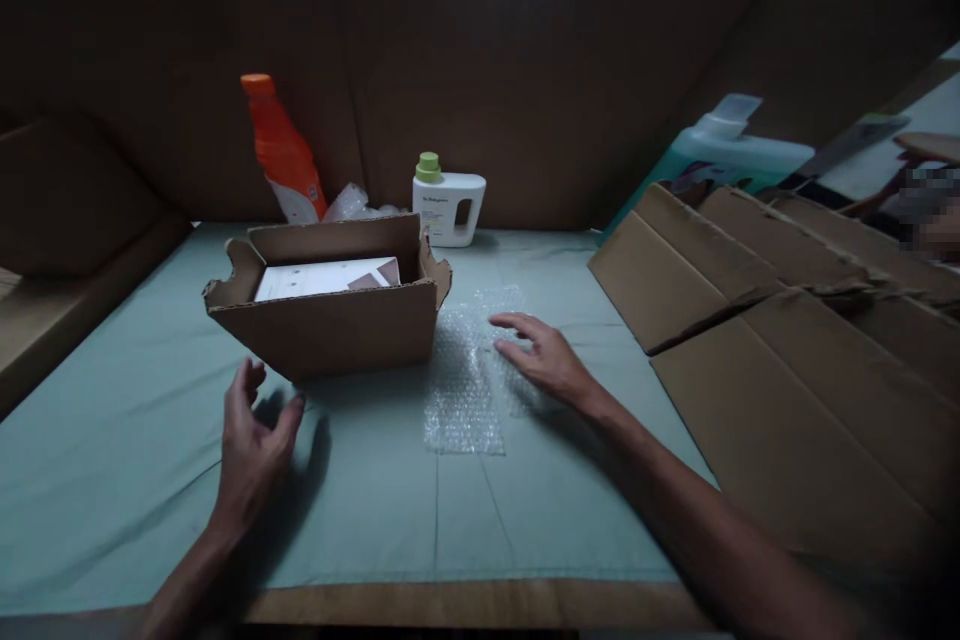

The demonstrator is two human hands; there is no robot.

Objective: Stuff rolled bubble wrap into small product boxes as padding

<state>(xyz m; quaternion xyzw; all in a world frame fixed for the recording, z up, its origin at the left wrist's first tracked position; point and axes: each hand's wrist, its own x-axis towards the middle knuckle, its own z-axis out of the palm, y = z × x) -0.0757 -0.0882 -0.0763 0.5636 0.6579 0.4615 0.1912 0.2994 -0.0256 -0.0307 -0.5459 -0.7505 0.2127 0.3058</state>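
Note:
An open cardboard box [352, 340] stands on the green cloth, with a white box [315, 280] lying inside it. My left hand [259, 440] is just in front of the cardboard box's near left corner, its thumb and fingers apart and holding nothing. To the right of the box lies a flat piece of bubble wrap [463, 400]. My right hand [544, 355] hovers at the bubble wrap's right side with fingers spread and nothing in them; whether it touches the wrap I cannot tell.
Behind the box stand an orange bottle [289, 155] and a white jug with a green cap [442, 205], with crumpled clear plastic [349, 203] between them. Folded cardboard boxes [795, 370] and a teal bottle [739, 155] occupy the right. A cardboard wall [525, 70] encloses the back.

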